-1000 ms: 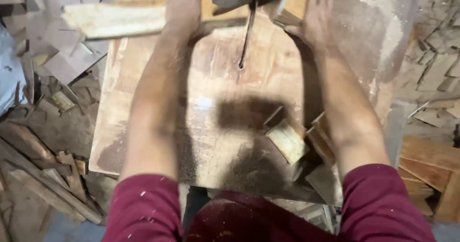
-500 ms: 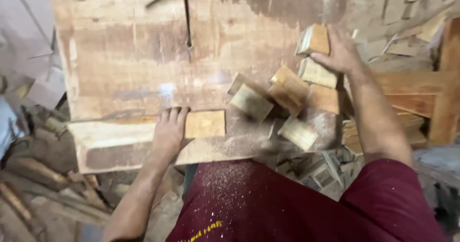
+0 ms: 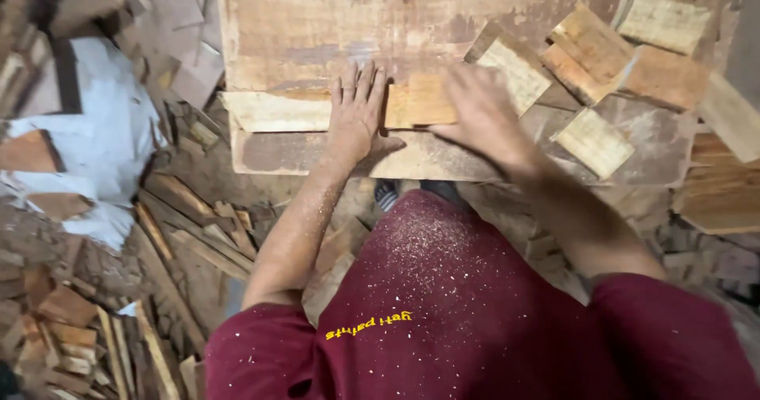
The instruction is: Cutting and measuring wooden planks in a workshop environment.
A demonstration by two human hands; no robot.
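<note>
Wood blurs under the right hand (image 3: 483, 115), which smears across the short block (image 3: 421, 103) so that whether its fingers grip cannot be told. The left hand (image 3: 356, 111) lies flat, fingers together, on the long strip (image 3: 273, 111), the block touching its right side. Both pieces sit at the worktable's (image 3: 317, 20) near edge, cut blocks (image 3: 590, 139) crowding the right.

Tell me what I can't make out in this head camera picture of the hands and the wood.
- Right hand: motion-blurred; whether it grips the short block is unclear.
- Plank: its middle is hidden under the flat left hand.
- Table: far part cut off by the top edge.
- Stacked blocks: cut off at the top right.
</note>
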